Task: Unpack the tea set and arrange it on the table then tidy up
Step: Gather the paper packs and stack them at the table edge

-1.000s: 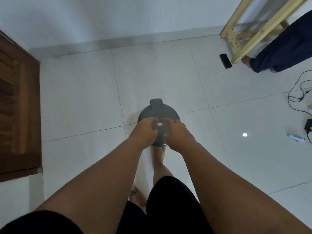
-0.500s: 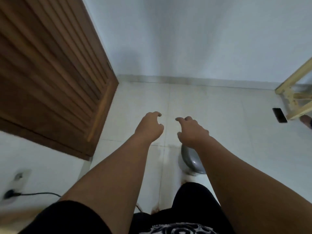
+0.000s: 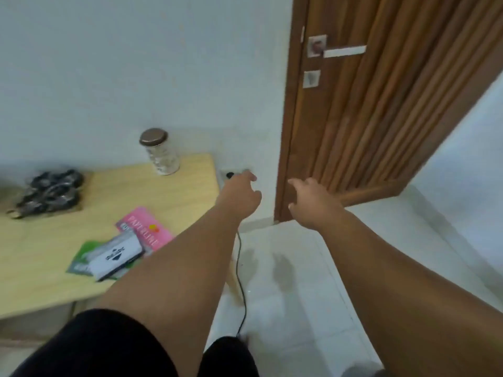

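While both arms reach forward, nothing is held, and the notes below cover how things stand and how the next pickup might go well.

Left hand: the left hand point(image 3: 239, 198) is empty, fingers loosely curled and apart, raised in front of the wall beside the far corner of the table.
Right hand: the right hand point(image 3: 313, 205) is empty too, fingers spread and slightly bent, raised in front of the lower part of the wooden door point(image 3: 367, 118).
Table: the pale wooden table point(image 3: 40, 268) stands at the left against the wall.
On the table: a glass jar point(image 3: 160, 153) with a dark lid at the far edge, a dark bundle point(image 3: 49, 191) too blurred to name, a pink packet point(image 3: 147, 229), a green packet point(image 3: 84, 257) and a white box point(image 3: 117, 257) lying partly on top of it.
Tea set: no cup, pot or saucer can be made out for certain; the dark bundle may belong to it, but blur hides that.
Cable: a black cable point(image 3: 241, 281) hangs from the wall socket down the table's side to the tiled floor.
Step in hand: probably turning towards the table to fetch or sort something.
Doing it well: steady the view first, pick one item, close the fingers fully around it, and lift clear of its neighbours.
Risk: the cable runs close to the feet, and the jar near the edge could tip if brushed.
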